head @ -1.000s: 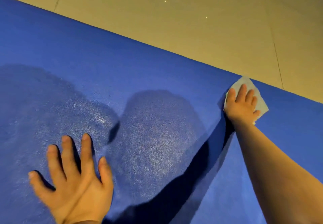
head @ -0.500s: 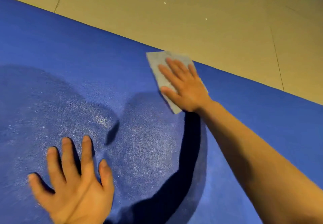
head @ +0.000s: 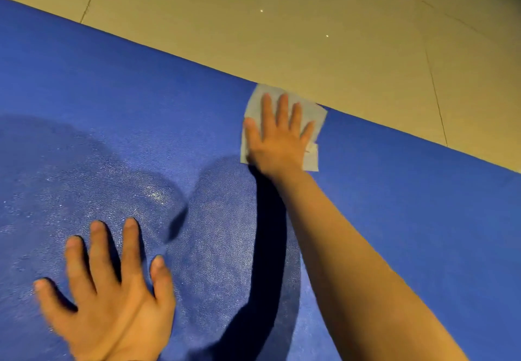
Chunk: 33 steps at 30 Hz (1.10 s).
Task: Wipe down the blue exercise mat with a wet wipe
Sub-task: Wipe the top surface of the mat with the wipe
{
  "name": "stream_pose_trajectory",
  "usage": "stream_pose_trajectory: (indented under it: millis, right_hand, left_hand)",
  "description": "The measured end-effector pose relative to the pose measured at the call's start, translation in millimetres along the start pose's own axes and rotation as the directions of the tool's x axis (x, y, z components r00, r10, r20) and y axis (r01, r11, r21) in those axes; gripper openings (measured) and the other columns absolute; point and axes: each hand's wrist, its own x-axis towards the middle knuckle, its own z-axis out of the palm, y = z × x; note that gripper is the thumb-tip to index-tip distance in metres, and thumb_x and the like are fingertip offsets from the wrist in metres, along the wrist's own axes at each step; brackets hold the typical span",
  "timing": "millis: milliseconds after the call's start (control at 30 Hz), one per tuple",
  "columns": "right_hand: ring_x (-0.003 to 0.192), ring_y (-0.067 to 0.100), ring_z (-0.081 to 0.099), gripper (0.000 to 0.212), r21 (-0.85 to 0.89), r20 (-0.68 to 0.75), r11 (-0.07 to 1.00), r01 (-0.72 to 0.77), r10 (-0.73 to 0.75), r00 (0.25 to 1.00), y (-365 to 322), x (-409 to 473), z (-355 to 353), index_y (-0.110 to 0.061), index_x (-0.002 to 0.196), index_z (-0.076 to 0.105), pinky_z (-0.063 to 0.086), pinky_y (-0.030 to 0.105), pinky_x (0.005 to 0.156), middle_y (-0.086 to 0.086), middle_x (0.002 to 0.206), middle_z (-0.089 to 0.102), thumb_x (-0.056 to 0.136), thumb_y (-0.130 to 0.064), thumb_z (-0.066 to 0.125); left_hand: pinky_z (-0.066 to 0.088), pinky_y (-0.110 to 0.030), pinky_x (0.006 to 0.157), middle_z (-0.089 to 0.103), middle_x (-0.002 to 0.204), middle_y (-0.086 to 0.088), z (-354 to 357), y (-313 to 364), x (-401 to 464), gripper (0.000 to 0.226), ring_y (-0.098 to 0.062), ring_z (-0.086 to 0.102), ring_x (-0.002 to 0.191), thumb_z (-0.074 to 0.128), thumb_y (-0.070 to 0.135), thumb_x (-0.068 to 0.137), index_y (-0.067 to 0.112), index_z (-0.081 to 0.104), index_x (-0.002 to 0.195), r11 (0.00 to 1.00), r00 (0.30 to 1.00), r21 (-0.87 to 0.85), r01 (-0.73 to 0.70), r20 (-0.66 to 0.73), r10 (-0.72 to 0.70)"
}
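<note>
The right hand (head: 277,138) lies flat on the wipe (head: 313,115), fingers straight and slightly spread, pressing it down onto the mat (head: 408,191); nothing is pinched or curled round. The fingertips point toward 12 o'clock, the thumb toward 11. The wipe is a pale, roughly square sheet, showing beyond the fingers at 12 o'clock and on both sides of the palm; its lower corner at 4 o'clock from the hand looks folded or creased. Its top corner reaches the mat's far edge and seems to lap just over it onto the floor (head: 310,22). The bare right forearm runs from the wrist toward 5 o'clock and casts a dark band of shadow on the mat just to its left.

The left hand (head: 112,301) sits well apart, at 7 o'clock from the wipe, palm down on the mat with fingers straight and splayed wide, holding nothing. Its outline is a little blurred.

The mat fills most of the view, its far edge running from 10 o'clock down toward 3 o'clock. Two rounded, darker, glistening patches lie around and between the hands, the right one ending just below the wipe. Beyond the edge lies a beige tiled floor with thin dark joints.
</note>
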Motion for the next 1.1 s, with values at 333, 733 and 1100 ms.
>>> stream_pose_trajectory:
  millis: [333,733,1100]
  right_hand:
    - [0.149,0.027,0.020,0.072,-0.082,-0.102,0.943,0.324,-0.331,0.938,109.5,-6.0,-6.6,-0.023,0.153,0.023,0.015,0.055,0.117,0.009,0.161,0.020,0.096,-0.067,0.014]
    - [0.149,0.035,-0.014,0.075,-0.063,0.014,0.979,-0.192,0.193,0.981,-10.1,-56.3,13.2,-0.026,0.155,-0.010,-0.012,0.062,0.113,0.008,0.163,-0.017,0.097,-0.066,0.016]
    - [0.150,0.017,0.007,0.076,0.020,-0.098,0.977,0.214,-0.212,0.972,125.9,-103.3,12.5,-0.032,0.153,0.018,0.004,0.052,0.120,-0.005,0.162,0.010,0.087,-0.070,0.019]
  left_hand:
    - [0.035,-0.073,0.094,0.039,0.152,-0.018,2.5,-3.6,-1.0,0.052,-0.040,0.031,0.139,0.040,0.036,0.099,0.015,0.046,0.146,1.000,1.000,-0.009,-0.010,0.013,0.010]
    - [0.014,-0.072,0.109,0.032,0.155,-0.019,-10.3,3.1,7.2,0.060,-0.039,0.021,0.144,0.038,0.038,0.091,0.013,0.046,0.145,0.987,0.978,-0.115,0.116,0.185,-0.093]
    - [0.013,-0.072,0.108,0.033,0.154,-0.019,-12.8,5.5,7.7,0.059,-0.038,0.019,0.144,0.039,0.036,0.091,0.013,0.046,0.145,0.983,0.981,-0.132,0.124,0.164,-0.102]
